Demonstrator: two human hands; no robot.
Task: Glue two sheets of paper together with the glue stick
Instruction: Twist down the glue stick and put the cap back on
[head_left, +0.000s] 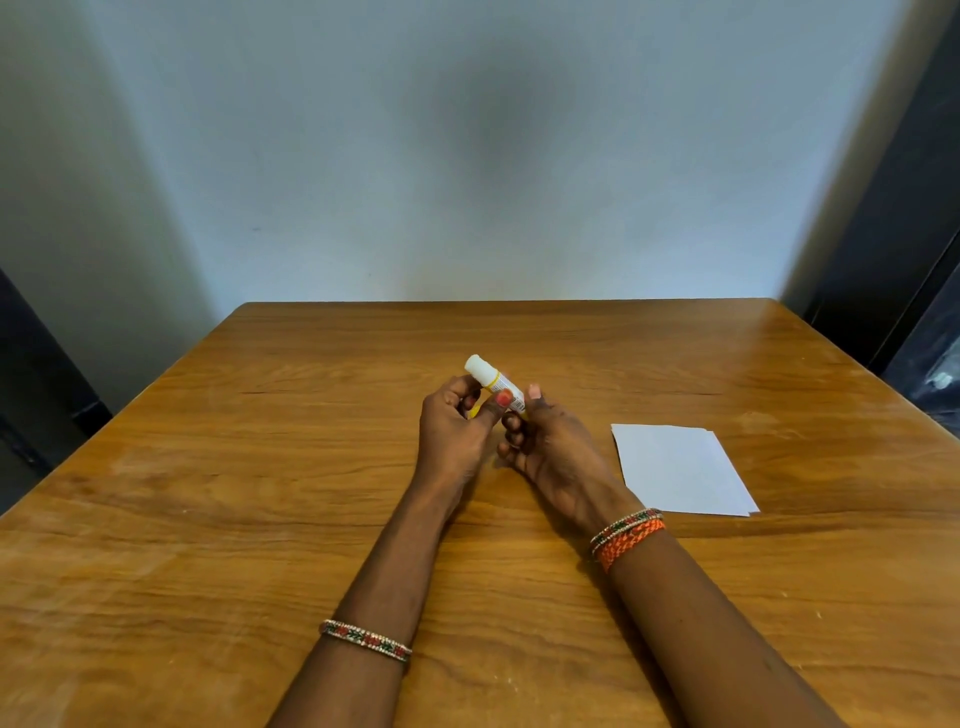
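Observation:
A white glue stick (491, 381) with a yellow band is held above the middle of the wooden table (260, 493), tilted with its capped white end up and to the left. My left hand (454, 436) grips its upper part with thumb and fingers. My right hand (550, 447) holds the lower end, which is hidden by the fingers. Two white sheets of paper (680, 470) lie stacked flat on the table to the right of my right hand, the lower sheet peeking out at the edges.
A pale wall (467, 156) stands just behind the table's far edge. Dark furniture (914, 260) is at the right, and a dark object (31, 374) sits beyond the left edge. Bangles are on both wrists.

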